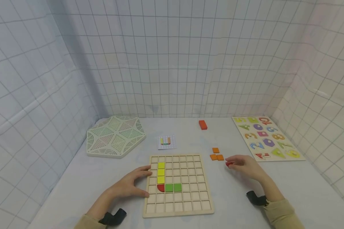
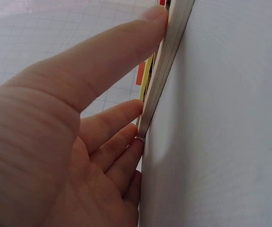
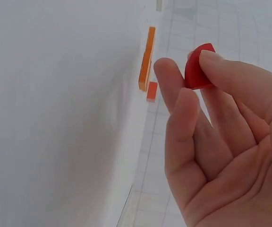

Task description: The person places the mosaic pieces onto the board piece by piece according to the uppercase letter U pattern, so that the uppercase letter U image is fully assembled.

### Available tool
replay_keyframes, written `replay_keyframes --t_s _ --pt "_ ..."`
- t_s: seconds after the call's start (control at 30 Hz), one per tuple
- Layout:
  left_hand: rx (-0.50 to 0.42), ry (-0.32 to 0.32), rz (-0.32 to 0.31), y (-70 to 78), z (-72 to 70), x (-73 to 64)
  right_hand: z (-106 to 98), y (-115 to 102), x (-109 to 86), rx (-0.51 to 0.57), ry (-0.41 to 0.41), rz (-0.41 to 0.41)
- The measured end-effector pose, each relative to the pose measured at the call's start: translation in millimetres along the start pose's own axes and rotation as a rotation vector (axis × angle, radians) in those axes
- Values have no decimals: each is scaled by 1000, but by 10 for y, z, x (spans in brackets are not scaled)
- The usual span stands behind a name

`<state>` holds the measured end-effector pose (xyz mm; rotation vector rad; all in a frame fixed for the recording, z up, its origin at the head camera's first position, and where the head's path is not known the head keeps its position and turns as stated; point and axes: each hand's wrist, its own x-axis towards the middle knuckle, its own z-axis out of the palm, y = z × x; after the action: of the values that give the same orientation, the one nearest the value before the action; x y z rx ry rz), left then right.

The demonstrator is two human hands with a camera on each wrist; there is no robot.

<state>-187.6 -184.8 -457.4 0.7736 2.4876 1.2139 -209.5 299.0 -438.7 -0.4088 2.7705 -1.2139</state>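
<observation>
My right hand point(image 1: 245, 166) pinches a red quarter-round tile point(image 3: 199, 68) between thumb and fingers, to the right of the board. Three orange square tiles point(image 1: 214, 157) lie just left of that hand. My left hand point(image 1: 129, 184) rests against the left edge of the wooden grid board point(image 1: 178, 215), thumb and fingertips touching its rim with the fingers extended. In the board's cells sit three yellow squares point(image 1: 161, 172) in a column, a red quarter-round piece point(image 1: 161, 188) below them and two green squares point(image 1: 173, 187) to its right.
Behind the board lies a small pattern card point(image 1: 167, 142) showing a coloured U shape. A red-orange block point(image 1: 203, 124) is farther back. At the left stands a pale hexagonal patterned piece point(image 1: 116, 136); at the right lies a number-and-shape puzzle board point(image 1: 268, 138).
</observation>
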Motion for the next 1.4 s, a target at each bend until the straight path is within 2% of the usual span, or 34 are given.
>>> replay_keyframes --t_s 0.2,0.47,0.67,0.9,1.2,1.4 --pt "5 5 -17 -27 8 1 80 -114 66 17 8 -57" --pt "8 6 -16 -27 3 3 215 -324 196 -55 20 -131" --pt "5 0 -15 -25 8 -1 296 -481 276 18 -28 -203" --pt "26 9 -22 -30 12 6 410 -633 325 128 -115 -220" --pt "25 5 -21 -22 10 0 604 -757 387 191 -189 -204" --pt "21 -3 -20 -26 8 0 708 -828 393 165 -204 -235"
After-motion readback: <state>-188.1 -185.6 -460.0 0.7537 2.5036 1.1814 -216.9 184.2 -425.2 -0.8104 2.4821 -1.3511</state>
